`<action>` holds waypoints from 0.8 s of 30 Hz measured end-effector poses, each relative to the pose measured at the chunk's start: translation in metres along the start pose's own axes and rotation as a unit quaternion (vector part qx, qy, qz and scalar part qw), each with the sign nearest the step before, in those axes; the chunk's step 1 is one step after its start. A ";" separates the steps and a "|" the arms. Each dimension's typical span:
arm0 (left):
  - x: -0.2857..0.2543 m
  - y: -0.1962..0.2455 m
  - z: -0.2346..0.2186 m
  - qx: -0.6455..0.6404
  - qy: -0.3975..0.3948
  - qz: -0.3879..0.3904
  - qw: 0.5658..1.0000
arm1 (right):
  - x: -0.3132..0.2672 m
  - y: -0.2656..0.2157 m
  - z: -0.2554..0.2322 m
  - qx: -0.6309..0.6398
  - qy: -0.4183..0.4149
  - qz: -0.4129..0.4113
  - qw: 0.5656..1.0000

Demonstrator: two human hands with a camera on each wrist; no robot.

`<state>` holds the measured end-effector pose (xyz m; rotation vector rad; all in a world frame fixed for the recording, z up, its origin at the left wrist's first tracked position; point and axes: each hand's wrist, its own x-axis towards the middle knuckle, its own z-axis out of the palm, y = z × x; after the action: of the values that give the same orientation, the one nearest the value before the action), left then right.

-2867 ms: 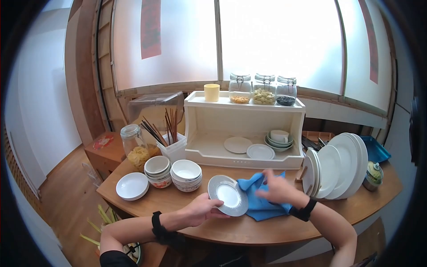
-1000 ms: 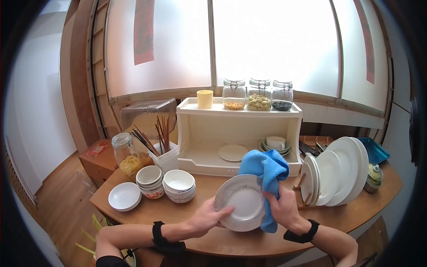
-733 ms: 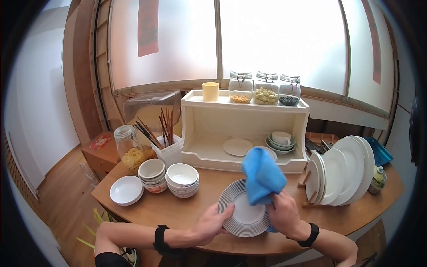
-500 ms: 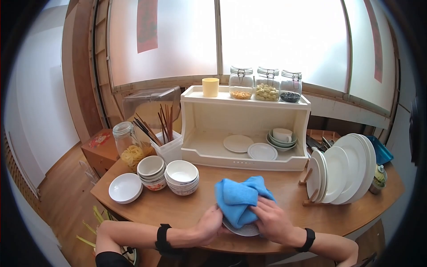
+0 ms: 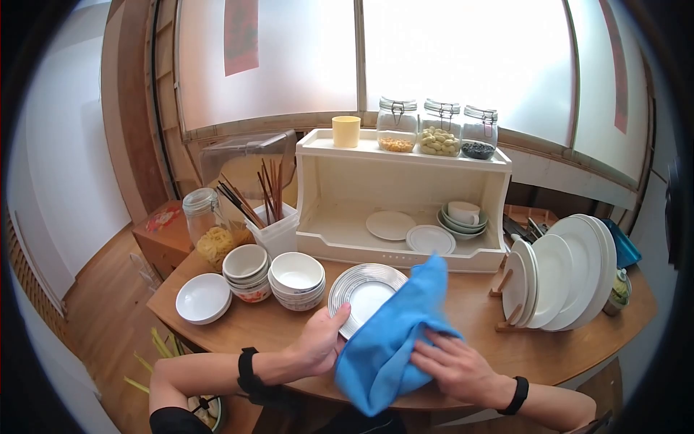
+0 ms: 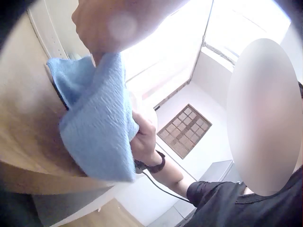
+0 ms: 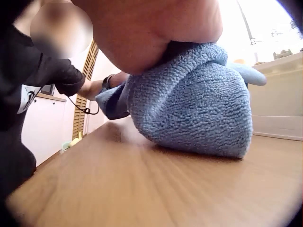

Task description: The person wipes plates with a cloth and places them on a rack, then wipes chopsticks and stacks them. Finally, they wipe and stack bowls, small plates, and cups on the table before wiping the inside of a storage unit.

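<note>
In the head view, the left hand grips the left edge of a white plate with a grey ringed rim, thumb on its face. A blue cloth covers the plate's lower right part. The right hand holds the cloth, its fingers against the folds. The left wrist view has the cloth hanging between the two hands, the right hand behind it. Close up in the right wrist view, the cloth bulges below the right hand.
Stacked bowls and small white dishes stand left on the table. Behind is a cream shelf with plates, bowls and jars. A rack of plates is at the right, a chopstick holder at the back left.
The cloth, earlier over most of the plate, has swung down and right, baring its upper left. The plate is tilted up further left; the right hand has moved slightly lower.
</note>
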<state>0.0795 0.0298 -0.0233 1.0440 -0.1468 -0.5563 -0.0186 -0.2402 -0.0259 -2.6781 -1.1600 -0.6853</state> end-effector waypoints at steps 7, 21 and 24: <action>-0.020 0.003 0.002 0.086 -0.056 -0.019 0.995 | 0.005 0.019 0.001 0.176 0.035 0.218 0.959; -0.077 0.015 -0.056 0.229 0.023 -0.123 0.965 | 0.018 0.046 0.018 0.080 -0.121 0.198 0.969; -0.081 0.017 -0.082 0.251 0.048 -0.123 0.959 | 0.017 0.049 0.029 0.036 -0.133 0.169 0.976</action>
<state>0.0472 0.1405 -0.0384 1.5968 -0.0724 -0.7099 0.0370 -0.2536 -0.0413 -2.8625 -0.7250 -0.2312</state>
